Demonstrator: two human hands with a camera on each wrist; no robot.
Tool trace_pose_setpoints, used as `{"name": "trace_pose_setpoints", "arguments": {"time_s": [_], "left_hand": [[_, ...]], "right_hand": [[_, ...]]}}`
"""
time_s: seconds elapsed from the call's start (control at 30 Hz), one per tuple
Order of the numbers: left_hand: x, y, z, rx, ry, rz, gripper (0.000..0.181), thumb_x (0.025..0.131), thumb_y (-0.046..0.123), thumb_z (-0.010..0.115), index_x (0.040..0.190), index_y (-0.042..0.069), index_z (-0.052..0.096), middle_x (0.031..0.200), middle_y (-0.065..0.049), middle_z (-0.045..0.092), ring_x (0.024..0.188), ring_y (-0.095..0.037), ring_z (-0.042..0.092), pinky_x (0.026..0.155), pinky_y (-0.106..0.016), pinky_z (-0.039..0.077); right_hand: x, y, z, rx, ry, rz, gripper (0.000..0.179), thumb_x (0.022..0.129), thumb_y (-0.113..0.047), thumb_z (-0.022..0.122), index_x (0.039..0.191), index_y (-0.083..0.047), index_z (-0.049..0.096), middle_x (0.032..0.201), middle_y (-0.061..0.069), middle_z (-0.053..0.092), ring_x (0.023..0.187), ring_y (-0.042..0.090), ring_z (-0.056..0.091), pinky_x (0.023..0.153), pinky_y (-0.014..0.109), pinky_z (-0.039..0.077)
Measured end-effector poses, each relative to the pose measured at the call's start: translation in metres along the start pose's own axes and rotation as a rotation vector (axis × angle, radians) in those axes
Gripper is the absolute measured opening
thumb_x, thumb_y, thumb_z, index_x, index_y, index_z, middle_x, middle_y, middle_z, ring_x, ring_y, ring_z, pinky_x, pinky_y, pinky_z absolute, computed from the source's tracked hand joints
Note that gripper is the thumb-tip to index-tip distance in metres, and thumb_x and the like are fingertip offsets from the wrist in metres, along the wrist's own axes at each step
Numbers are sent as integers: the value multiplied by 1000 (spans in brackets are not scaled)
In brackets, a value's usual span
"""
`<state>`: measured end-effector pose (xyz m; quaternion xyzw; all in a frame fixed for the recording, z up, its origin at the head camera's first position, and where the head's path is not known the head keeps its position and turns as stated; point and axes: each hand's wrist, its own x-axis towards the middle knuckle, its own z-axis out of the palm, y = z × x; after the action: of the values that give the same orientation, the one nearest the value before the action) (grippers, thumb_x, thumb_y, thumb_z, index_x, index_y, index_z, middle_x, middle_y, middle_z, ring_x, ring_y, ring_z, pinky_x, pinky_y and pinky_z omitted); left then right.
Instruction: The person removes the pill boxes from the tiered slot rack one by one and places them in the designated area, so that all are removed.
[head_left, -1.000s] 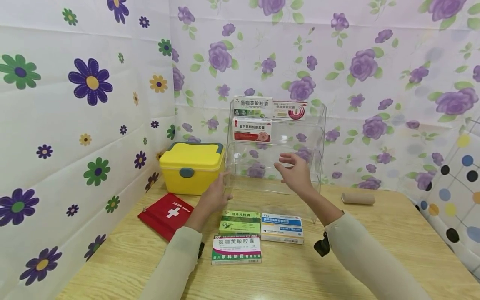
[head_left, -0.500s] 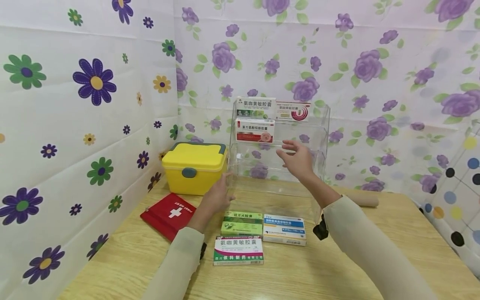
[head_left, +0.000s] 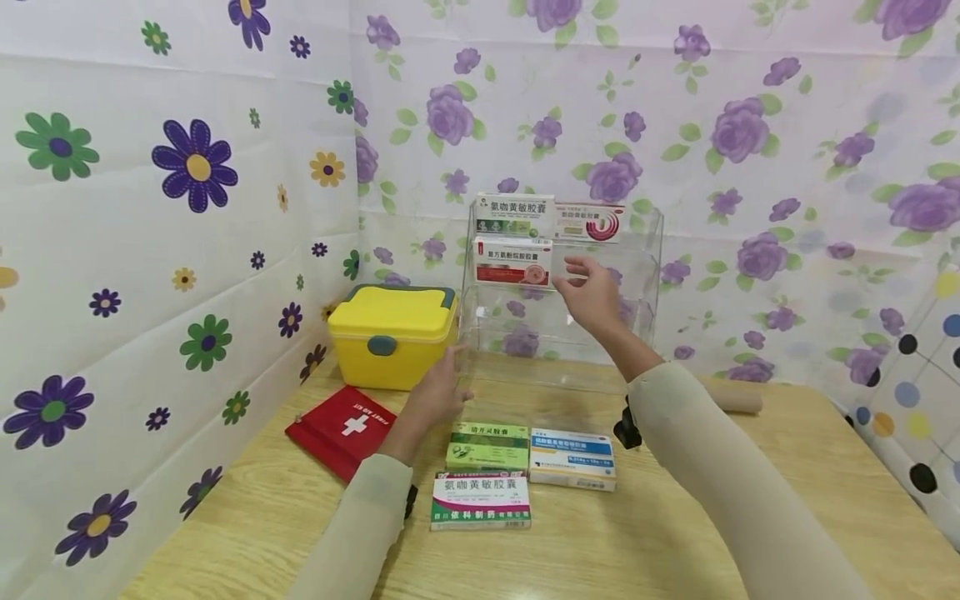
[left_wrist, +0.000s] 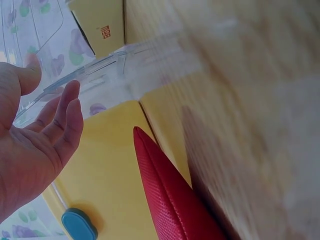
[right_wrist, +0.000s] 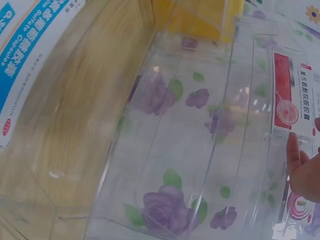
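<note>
A clear acrylic rack (head_left: 643,250) stands at the back of the wooden table (head_left: 600,550). Its top shelf holds two medicine boxes (head_left: 514,215) (head_left: 588,222), and the middle shelf holds a red-and-white box (head_left: 512,261). My right hand (head_left: 588,292) is raised at the middle shelf, fingers relaxed, holding nothing. Its fingertips (right_wrist: 301,167) lie beside the right end of that red-and-white box (right_wrist: 289,95). My left hand (head_left: 442,390) rests with straight fingers on the rack's lower left edge. In the left wrist view the left hand (left_wrist: 35,150) is spread against the clear rack (left_wrist: 95,75).
Three medicine boxes lie in front of the rack: green (head_left: 487,446), blue-and-white (head_left: 572,458), and white with a pink band (head_left: 481,502). A yellow case (head_left: 393,333) and a red first-aid pouch (head_left: 341,423) sit left. A cardboard roll (head_left: 738,398) lies right. Flowered sheets wall the table.
My right hand has risen from the lower shelf to the middle shelf and moved toward the red-and-white box. The left hand has stayed at the rack's lower left edge.
</note>
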<state>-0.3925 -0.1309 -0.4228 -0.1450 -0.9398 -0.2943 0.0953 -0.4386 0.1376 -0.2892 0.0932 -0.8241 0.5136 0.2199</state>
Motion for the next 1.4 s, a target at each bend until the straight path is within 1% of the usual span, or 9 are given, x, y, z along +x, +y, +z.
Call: {"name": "trace_pose_setpoints", "arguments": {"time_s": [0.13,0.4,0.57,0.7,0.87,0.97,1.13,1.27,1.4], "left_hand": [[-3,-1,0,0,-9,-9,88,86,16,78,152,24,21,135,-16,53,123,-33,54,97,-51,49],[0,0,0,10,0,12,85,88,17,77,152,24,20,132,-15,54,118,-32,57,94,-50,51],[0,3,-1,17,0,14,85,89,18,76,153,23,20,133,-15,54,118,-32,57,93,-49,51],[1,3,0,24,6,26,86,88,17,77,153,23,20,134,-17,53,119,-32,56,92,-49,51],[3,3,2,18,8,34,86,88,16,77,152,22,20,139,-18,50,125,-34,53,96,-50,50],[3,4,1,19,7,32,86,88,16,77,152,22,19,138,-18,50,124,-34,53,94,-50,50],[4,4,1,22,3,19,86,89,15,76,152,23,19,138,-18,50,125,-34,53,95,-51,50],[3,2,1,18,-7,3,86,88,15,76,152,22,19,140,-18,48,127,-35,51,99,-51,48],[3,1,2,27,-11,7,86,88,16,76,152,21,19,140,-18,49,128,-35,51,100,-51,47]], "right_hand": [[7,-4,5,-34,-22,-9,46,92,-19,70,135,-9,58,138,15,58,118,33,59,90,46,54],[19,-13,3,-93,-16,-24,51,93,-24,70,139,-12,55,143,13,54,121,35,58,90,46,54],[26,-17,1,-133,-41,-32,56,92,-24,71,144,-15,52,145,12,51,121,35,57,89,47,53],[30,-17,1,-167,-75,-65,59,92,-21,70,146,-15,49,146,14,49,118,36,58,87,48,53],[33,-16,3,-239,-114,-122,61,92,-23,71,148,-12,47,148,18,44,114,39,58,92,48,51],[34,-14,3,-267,-123,-155,59,93,-20,70,147,-11,48,147,20,43,112,41,58,94,48,50],[33,-12,3,-250,-99,-140,55,92,-13,68,144,-13,51,147,16,46,116,39,57,92,47,51],[30,-10,7,-198,-80,-114,52,93,-14,68,142,-13,52,147,12,47,118,36,56,90,46,53],[28,-7,13,-138,-42,-117,49,91,-17,72,137,-11,55,142,12,52,118,35,58,92,45,52]]}}
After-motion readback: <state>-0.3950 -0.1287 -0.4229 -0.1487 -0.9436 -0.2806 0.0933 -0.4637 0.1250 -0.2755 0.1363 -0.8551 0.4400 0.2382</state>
